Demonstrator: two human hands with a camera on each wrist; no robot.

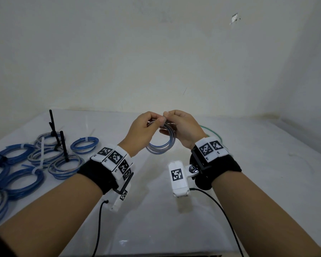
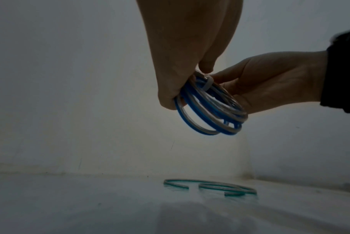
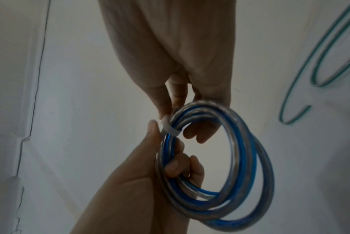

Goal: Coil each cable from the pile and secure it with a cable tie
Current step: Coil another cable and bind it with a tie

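Observation:
Both hands are raised above the white table point(image 1: 156, 210) and hold one blue-and-grey cable coil point(image 1: 159, 148) between them. My left hand point(image 1: 154, 121) grips the coil's left side, fingers curled round the strands point(image 3: 176, 167). A white cable tie point(image 3: 171, 129) is wrapped round the coil's top point(image 2: 207, 83). My right hand point(image 1: 171, 117) pinches the tie between thumb and forefinger point(image 3: 166, 114), with its other fingers hooked through the coil. The coil's loops point(image 2: 210, 117) hang free below the hands.
A loose green cable point(image 1: 211, 132) lies on the table behind my right hand point(image 2: 210, 186). Several tied blue and grey coils point(image 1: 17, 154) lie at the left, some with black tie tails point(image 1: 64, 145) sticking up. A bare wall point(image 1: 156, 52) stands behind the table.

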